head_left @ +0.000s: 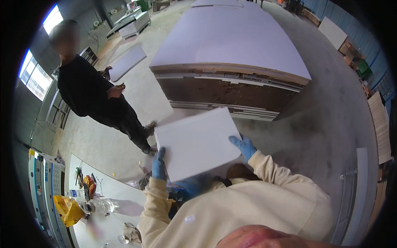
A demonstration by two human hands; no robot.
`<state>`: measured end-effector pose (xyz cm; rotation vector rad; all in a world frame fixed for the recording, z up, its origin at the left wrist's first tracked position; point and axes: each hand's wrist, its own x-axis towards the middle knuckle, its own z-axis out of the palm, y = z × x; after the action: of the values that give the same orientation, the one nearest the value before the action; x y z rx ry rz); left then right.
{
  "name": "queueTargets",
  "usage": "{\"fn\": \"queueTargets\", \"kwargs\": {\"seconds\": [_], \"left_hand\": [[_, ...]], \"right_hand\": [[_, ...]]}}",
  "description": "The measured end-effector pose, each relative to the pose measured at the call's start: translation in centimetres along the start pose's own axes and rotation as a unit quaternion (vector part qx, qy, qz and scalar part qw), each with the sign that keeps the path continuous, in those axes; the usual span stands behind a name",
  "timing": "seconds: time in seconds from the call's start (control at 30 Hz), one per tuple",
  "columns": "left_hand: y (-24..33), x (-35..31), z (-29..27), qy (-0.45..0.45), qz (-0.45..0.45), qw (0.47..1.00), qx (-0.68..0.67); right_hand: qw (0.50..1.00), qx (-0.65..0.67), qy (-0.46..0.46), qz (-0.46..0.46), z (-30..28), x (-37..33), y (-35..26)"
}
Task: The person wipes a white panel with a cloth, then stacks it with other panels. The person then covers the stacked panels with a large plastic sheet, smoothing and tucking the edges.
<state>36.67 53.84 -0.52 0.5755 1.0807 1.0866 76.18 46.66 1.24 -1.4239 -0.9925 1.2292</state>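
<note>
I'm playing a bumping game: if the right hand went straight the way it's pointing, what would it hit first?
The white panel, most likely: the right hand holds its edge and points inward across it. Whether it would slide over or under is unclear.

I see a single flat shape held up in midair: a white rectangular panel (198,144), its broad, smooth face turned upward. The corners look square and the edges straight, with a faint greyish shading across the surface. It is wider from side to side than from front to back, and gripped at its two shorter ends, toward the nearer corners. The panel sits askew, its right end angled farther forward than its left. The underside is hidden.
</note>
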Motion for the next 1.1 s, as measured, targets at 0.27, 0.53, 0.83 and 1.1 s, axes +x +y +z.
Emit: {"fn": "queueTargets", "kwargs": {"seconds": [0.27, 0.53, 0.83, 1.1], "left_hand": [[11.0, 21.7, 5.8, -0.045, 0.025, 0.997, 0.053], [22.9, 41.4, 13.3, 0.000, -0.017, 0.995, 0.096], [30.6, 62.2, 13.3, -0.024, 0.063, 0.985, 0.161], [34.0, 75.0, 13.0, -0.115, 0.000, 0.964, 0.238]], "right_hand": [[0.998, 0.059, -0.009, 0.017, 0.4, 22.9, -2.8], [1.000, 0.020, 0.009, 0.013, 1.8, 44.4, -10.3], [0.996, -0.028, 0.042, -0.075, 7.8, 60.3, -15.4], [0.984, -0.114, 0.136, -0.013, 12.1, 66.0, -17.5]]}}
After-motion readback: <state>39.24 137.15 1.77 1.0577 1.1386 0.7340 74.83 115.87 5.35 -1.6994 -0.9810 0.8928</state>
